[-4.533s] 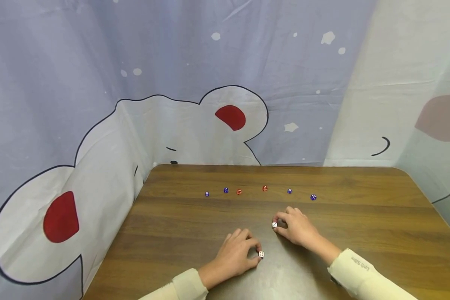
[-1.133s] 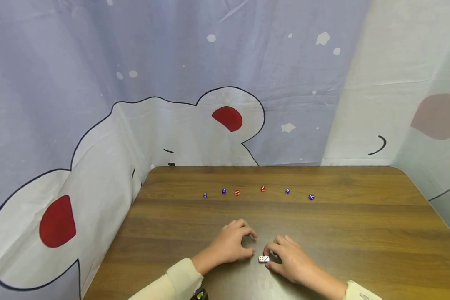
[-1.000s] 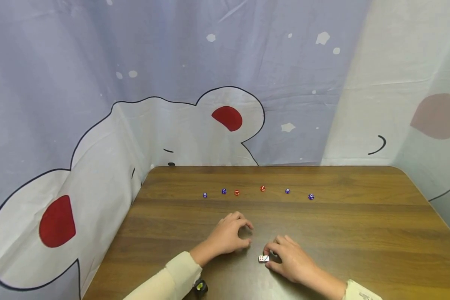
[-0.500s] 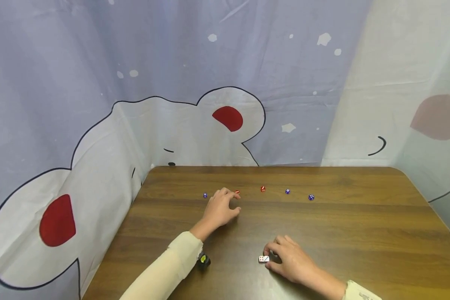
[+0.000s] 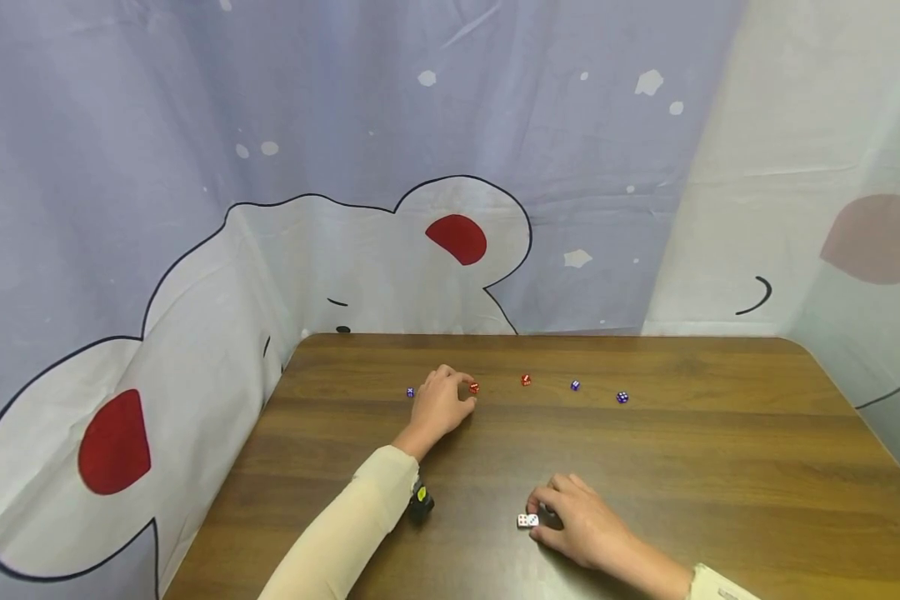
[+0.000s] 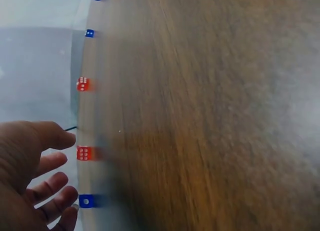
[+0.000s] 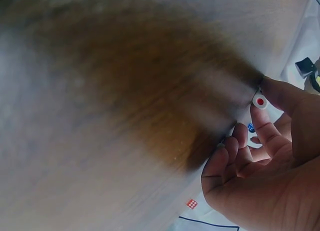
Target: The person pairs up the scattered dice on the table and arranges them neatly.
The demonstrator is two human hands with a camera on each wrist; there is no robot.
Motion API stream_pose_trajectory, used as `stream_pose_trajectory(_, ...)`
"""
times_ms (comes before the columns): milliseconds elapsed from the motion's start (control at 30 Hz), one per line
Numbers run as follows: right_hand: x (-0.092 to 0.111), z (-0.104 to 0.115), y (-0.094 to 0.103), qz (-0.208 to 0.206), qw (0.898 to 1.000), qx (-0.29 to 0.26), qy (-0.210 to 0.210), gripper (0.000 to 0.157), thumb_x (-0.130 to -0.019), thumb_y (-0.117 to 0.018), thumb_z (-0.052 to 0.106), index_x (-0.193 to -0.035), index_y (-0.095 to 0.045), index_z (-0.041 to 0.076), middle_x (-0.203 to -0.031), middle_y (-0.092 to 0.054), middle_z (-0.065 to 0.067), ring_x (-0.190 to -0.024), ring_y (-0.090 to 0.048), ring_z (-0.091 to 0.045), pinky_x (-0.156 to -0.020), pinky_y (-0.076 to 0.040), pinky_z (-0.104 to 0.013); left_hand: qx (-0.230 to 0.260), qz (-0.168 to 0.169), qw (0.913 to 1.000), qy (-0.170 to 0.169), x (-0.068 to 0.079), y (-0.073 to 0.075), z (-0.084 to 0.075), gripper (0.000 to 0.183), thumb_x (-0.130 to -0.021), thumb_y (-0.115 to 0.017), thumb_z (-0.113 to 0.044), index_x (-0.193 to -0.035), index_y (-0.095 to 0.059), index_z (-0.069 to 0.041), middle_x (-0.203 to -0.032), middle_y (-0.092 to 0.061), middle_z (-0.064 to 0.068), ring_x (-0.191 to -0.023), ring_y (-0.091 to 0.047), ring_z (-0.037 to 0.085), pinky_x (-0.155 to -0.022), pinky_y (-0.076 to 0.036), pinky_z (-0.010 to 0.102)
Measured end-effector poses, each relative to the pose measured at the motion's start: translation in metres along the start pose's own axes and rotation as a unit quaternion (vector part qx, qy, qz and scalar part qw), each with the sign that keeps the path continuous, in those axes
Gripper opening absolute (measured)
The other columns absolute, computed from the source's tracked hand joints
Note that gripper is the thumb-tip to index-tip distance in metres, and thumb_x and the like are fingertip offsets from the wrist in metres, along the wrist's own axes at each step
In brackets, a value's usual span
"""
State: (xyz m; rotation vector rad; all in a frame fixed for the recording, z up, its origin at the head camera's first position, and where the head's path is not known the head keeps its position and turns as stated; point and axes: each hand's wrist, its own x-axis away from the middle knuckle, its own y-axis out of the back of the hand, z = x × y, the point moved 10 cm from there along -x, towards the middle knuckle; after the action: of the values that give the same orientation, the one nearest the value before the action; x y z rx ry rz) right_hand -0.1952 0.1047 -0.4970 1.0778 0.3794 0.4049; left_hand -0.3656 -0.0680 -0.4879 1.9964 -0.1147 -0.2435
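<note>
Two white dice [image 5: 527, 521] sit side by side on the wooden table. My right hand [image 5: 588, 525] holds the right-hand one between thumb and index finger; in the right wrist view a white die [image 7: 259, 101] shows its red spot between these fingertips. Farther off, my left hand [image 5: 437, 408] reaches over the table with thumb and index finger spread around a red die [image 5: 474, 387]. In the left wrist view that red die [image 6: 84, 153] lies just beyond the fingertips, with a blue die [image 6: 86, 201] beside the other fingers. The left hand hides this blue die from the head view.
Along the back of the table [image 5: 705, 467] stand another red die [image 5: 526, 380] and two blue dice, one midway right [image 5: 575, 385] and one farther right [image 5: 622, 397]. A blue die [image 5: 410, 392] lies left of the left hand. A printed curtain [image 5: 330, 250] hangs behind.
The two white dice, earlier pinched one in each hand, now stand together. My left hand has let go of its die and moved away to the back row; the right hand stays put.
</note>
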Motion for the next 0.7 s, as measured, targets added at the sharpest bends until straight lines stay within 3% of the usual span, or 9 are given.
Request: stream_pose_trajectory(700, 0.002, -0.002, 0.001, -0.007, 1.0, -0.015, 0.0, 0.023, -0.08, -0.084, 0.034, -0.091, -0.064, 0.031, -0.09, -0.051, 0.016, -0.083, -0.04, -0.004, -0.071, -0.039, -0.027, -0.011, -0.006, 0.9994, 0.033, -0.011, -0.016, 0.002, 0.026, -0.093, -0.074, -0.032, -0.115, -0.075, -0.019, -0.109, -0.063, 0.003, -0.101, -0.06, 0.025, -0.087, -0.051, 0.042)
